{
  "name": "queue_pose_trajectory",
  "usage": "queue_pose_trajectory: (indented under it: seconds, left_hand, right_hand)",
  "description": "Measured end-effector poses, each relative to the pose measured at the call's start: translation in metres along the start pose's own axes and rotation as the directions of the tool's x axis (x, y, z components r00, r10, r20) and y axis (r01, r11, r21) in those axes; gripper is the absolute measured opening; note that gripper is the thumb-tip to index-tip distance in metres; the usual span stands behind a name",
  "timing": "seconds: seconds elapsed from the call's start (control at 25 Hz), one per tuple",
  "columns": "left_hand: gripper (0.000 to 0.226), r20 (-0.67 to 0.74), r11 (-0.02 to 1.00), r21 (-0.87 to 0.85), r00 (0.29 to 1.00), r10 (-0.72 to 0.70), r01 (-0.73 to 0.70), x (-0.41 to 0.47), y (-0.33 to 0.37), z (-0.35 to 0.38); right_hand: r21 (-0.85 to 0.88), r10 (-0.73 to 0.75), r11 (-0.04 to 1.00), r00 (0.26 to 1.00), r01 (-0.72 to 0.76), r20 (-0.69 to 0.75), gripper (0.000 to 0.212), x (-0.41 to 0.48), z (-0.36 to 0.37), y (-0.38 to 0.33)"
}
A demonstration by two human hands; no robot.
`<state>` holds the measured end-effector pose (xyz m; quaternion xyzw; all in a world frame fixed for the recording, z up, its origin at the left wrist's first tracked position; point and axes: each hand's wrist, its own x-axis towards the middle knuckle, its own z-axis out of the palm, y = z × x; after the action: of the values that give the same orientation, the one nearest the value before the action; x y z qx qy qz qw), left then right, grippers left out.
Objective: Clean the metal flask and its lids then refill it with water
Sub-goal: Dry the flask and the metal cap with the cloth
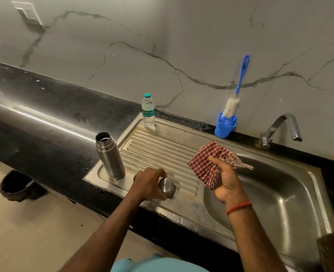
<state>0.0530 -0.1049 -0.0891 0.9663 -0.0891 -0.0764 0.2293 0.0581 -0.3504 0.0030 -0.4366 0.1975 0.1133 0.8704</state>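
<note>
Pale-blue fabric (pixel 158 265) of the person's garment fills the bottom edge of the head view, and both bare forearms reach out over it. The left hand (pixel 149 183) is down on the ribbed stainless-steel drainboard (pixel 162 148), its fingers curled round a small round brushed-steel lid (pixel 167 187) that sits on the near ribs. The right hand (pixel 228 181), with a red thread (pixel 238 207) at its wrist, is raised where drainboard meets basin. Its thumb and curled fingers bunch a red-and-white checked cloth (pixel 205 165).

The tall cylindrical metal flask (pixel 110 157) stands upright, mouth open, at the drainboard's near-left corner, just beside the left hand and apart from it. At the far corner stands a clear plastic water bottle (pixel 148 111) with a green cap. The deep steel sink basin (pixel 280 193) lies to the right, with a curved chrome tap (pixel 280 130) at its far rim. Against the wall a blue plastic holder (pixel 225 126) carries a blue-handled bottle brush (pixel 231 107) with white bristles, which leans on the wall.

The sink is set in a speckled black stone counter (pixel 44 124) crossed by a long streak of glare. A pale marble wall (pixel 162 46) with grey veins rises behind, and a white socket plate (pixel 27 13) is at its upper left. Below the counter a dark bin (pixel 16 186) stands on pale floor tiles (pixel 34 232).
</note>
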Motion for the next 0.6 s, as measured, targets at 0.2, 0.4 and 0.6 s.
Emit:
queue_pose_trajectory:
  seconds: [0.2, 0.4, 0.6]
  left_hand:
    - [0.072, 0.019, 0.578, -0.808, 0.987, -0.161, 0.110, 0.000, 0.028, -0.027]
    - [0.090, 0.072, 0.249, -0.955, 0.942, -0.329, 0.160, 0.002, 0.065, -0.024]
    - [0.061, 0.258, -0.328, -0.934, 0.904, -0.341, 0.143, 0.002, 0.115, -0.038]
  right_hand:
    - [-0.001, 0.000, 1.000, 1.000, 0.000, 0.024, 0.030, -0.005, 0.000, -0.003]
    - [-0.080, -0.020, 0.996, 0.997, 0.026, 0.069, 0.031, -0.009, -0.004, -0.005]
    - [-0.287, -0.156, 0.942, 0.984, 0.173, 0.081, 0.034, -0.006, -0.007, -0.006]
